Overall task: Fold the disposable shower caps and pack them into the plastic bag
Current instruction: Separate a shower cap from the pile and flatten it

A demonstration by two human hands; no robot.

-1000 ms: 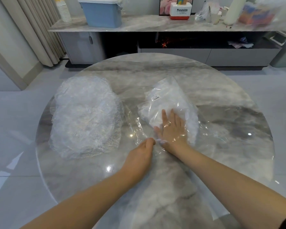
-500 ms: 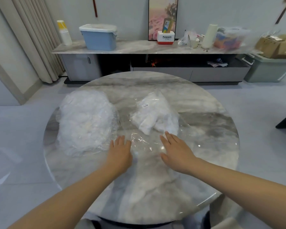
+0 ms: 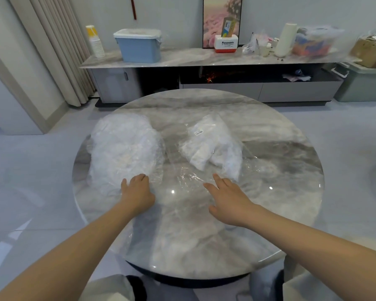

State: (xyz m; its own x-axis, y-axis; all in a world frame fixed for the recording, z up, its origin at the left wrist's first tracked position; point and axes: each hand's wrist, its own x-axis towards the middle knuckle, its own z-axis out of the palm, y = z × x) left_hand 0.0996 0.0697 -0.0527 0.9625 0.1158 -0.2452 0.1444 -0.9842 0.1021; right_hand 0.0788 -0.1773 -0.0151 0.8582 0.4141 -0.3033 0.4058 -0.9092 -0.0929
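On the round grey-and-white marble table (image 3: 204, 235) lie two heaps of clear film. At the left sits a tall, crinkled pile of loose transparent disposable shower caps (image 3: 124, 151), and at the right of centre lies a flat clear plastic bag (image 3: 211, 146) with a small white label near its far end and folded white caps already inside it. The left hand (image 3: 137, 191) reaches forward palm down, its fingers bent at the near edge of the pile, their tips touching or dipping into the film at the pile's lower right corner; whether they actually pinch a cap cannot be told, since the tips merge with the plastic. The right hand (image 3: 228, 197) lies flat and spread, fingers straight and apart, holding nothing, with the fingertips resting on or just above the wrinkled open mouth of the bag, the packed part of the bag lying just beyond them. The two hands are well apart, with bare marble between them. Behind the table a long low sideboard (image 3: 182, 59) with a marble top runs along the wall, bearing a pale blue lidded plastic bin (image 3: 139, 47) and a small red-and-white box (image 3: 226, 44) printed with a brand name.
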